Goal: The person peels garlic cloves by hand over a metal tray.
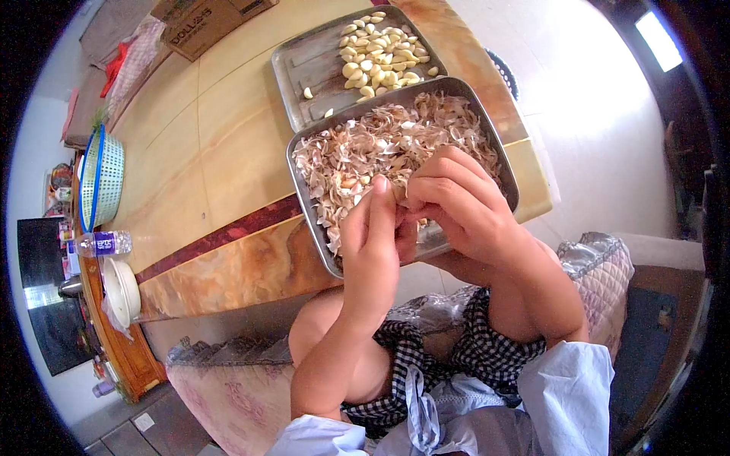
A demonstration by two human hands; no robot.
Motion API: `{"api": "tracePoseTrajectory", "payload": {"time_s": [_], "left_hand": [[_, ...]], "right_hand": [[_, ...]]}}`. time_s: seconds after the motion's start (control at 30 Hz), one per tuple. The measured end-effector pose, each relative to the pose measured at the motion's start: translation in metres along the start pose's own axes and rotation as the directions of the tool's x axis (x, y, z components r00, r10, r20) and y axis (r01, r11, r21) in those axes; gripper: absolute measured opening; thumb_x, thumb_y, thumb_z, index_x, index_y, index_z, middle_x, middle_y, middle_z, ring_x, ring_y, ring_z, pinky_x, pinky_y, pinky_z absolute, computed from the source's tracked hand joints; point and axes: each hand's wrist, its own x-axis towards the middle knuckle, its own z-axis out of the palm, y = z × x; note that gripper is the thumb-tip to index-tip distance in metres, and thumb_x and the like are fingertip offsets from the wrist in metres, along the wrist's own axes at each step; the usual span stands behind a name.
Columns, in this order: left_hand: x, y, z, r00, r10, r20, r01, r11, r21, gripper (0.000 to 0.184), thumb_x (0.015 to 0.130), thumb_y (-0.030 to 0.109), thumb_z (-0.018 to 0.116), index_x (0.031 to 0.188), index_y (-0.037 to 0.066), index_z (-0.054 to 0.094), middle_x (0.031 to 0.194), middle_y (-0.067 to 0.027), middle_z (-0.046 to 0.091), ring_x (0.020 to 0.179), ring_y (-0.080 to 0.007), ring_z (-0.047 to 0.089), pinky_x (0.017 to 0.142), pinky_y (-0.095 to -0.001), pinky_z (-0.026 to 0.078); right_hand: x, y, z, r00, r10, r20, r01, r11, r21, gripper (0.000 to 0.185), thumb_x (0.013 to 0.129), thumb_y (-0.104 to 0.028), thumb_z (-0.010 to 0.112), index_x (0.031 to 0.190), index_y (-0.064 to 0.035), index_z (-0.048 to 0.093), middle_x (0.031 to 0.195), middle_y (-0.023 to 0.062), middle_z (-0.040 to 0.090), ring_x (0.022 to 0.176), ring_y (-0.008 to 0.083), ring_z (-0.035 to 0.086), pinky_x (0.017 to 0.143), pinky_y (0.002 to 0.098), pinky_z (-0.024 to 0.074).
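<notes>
Over the near tray (511, 178), which is filled with garlic skins (395, 140), both of my hands meet at the fingertips. My left hand (374, 228) is closed, its thumb up and its fingers curled. Pressed against it, my right hand (460, 199) pinches with thumb and forefinger. Between the fingertips is a small garlic clove (400, 195), mostly hidden by them. A few unpeeled cloves (351, 182) lie among the skins. Just beyond, a second metal tray (304, 64) holds a pile of peeled garlic cloves (380, 57), with a couple lying apart.
The trays rest on a marble-patterned table (228, 114), the near one at its edge. A cardboard box (199, 26) is at the far side. On the left are a plastic basket (106, 178), a water bottle (105, 243) and a white bowl (122, 290). A quilted seat cover (236, 395) lies beneath me.
</notes>
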Motion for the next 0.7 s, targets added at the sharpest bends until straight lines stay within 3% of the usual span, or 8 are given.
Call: {"api": "tracePoseTrajectory", "payload": {"time_s": [0.13,0.2,0.33,0.4,0.43,0.53,0.6,0.7], "left_hand": [[-0.001,-0.001,0.001,0.996,0.051,-0.068,-0.044,0.994,0.096,0.033,0.089,0.032,0.043,0.076,0.005,0.057,0.06,0.0033,0.049,0.049,-0.002,0.039,0.04,-0.016,0.028],[-0.002,0.001,-0.002,0.98,0.196,-0.041,-0.178,0.947,0.266,0.032,0.088,0.032,0.045,0.076,0.005,0.057,0.064,0.0017,0.052,0.053,-0.0031,0.043,0.044,-0.0168,0.033],[0.001,0.001,0.003,0.96,0.245,-0.135,-0.216,0.957,0.195,0.03,0.087,0.03,0.047,0.075,0.005,0.057,0.065,0.0009,0.053,0.055,-0.0046,0.046,0.046,-0.0178,0.037],[0.001,0.006,0.008,0.955,0.184,-0.232,-0.158,0.979,0.128,0.036,0.091,0.026,0.04,0.064,0.004,0.047,0.055,0.0061,0.037,0.047,-0.0013,0.032,0.041,-0.0181,0.023],[0.001,0.007,0.007,0.955,0.184,-0.233,-0.158,0.979,0.129,0.036,0.091,0.026,0.04,0.064,0.004,0.047,0.055,0.0061,0.037,0.047,-0.0013,0.032,0.041,-0.0181,0.023],[0.001,0.009,-0.001,0.974,0.179,-0.135,-0.168,0.982,0.09,0.037,0.091,0.027,0.039,0.061,0.006,0.044,0.055,0.0055,0.036,0.045,-0.0019,0.03,0.04,-0.0187,0.022],[0.003,0.006,-0.005,0.986,0.162,0.033,-0.159,0.985,-0.059,0.032,0.088,0.027,0.044,0.062,0.01,0.046,0.054,0.005,0.037,0.043,-0.0027,0.031,0.037,-0.0191,0.02],[0.001,0.007,-0.001,0.987,0.139,0.081,-0.144,0.989,0.047,0.038,0.092,0.027,0.037,0.059,0.008,0.037,0.053,0.0049,0.034,0.044,-0.0022,0.028,0.039,-0.0193,0.02]], "right_hand": [[-0.001,-0.003,0.0,0.999,-0.033,0.005,0.033,0.999,-0.016,0.022,0.062,-0.004,0.057,0.083,0.0012,0.052,0.076,0.0089,0.049,0.068,0.0231,0.048,0.059,0.0304,0.0422],[0.0,-0.008,0.0,0.999,-0.029,0.019,0.029,1.0,-0.006,0.022,0.062,-0.004,0.057,0.083,0.0012,0.052,0.076,0.0088,0.049,0.069,0.0229,0.048,0.06,0.0304,0.0421],[-0.002,-0.015,0.003,0.999,-0.002,0.038,-0.001,0.997,0.074,0.019,0.064,-0.004,0.058,0.081,0.0002,0.052,0.075,0.008,0.05,0.068,0.0231,0.048,0.06,0.0306,0.0414],[-0.002,-0.015,0.002,0.999,0.022,0.029,-0.025,0.996,0.082,0.018,0.064,-0.004,0.059,0.081,-0.0002,0.052,0.074,0.0078,0.05,0.068,0.0235,0.048,0.06,0.031,0.0411],[-0.001,-0.014,-0.001,0.999,0.04,0.018,-0.041,0.993,0.11,0.018,0.064,-0.004,0.059,0.08,-0.0004,0.052,0.073,0.0078,0.05,0.068,0.0238,0.048,0.06,0.0315,0.0409],[-0.003,-0.002,-0.007,0.988,0.157,-0.014,-0.156,0.987,0.021,0.016,0.066,-0.003,0.06,0.08,-0.002,0.053,0.072,0.0085,0.051,0.069,0.0265,0.05,0.061,0.0324,0.0406],[-0.003,0.004,-0.007,0.981,0.194,0.0,-0.194,0.98,-0.052,0.017,0.066,-0.003,0.06,0.081,-0.0023,0.054,0.073,0.0087,0.051,0.069,0.0276,0.05,0.061,0.0323,0.0407],[0.001,0.003,-0.005,0.964,0.24,-0.112,-0.252,0.962,-0.105,0.017,0.067,-0.004,0.062,0.083,-0.0025,0.056,0.075,0.0078,0.054,0.07,0.025,0.051,0.061,0.0307,0.0413]]}}
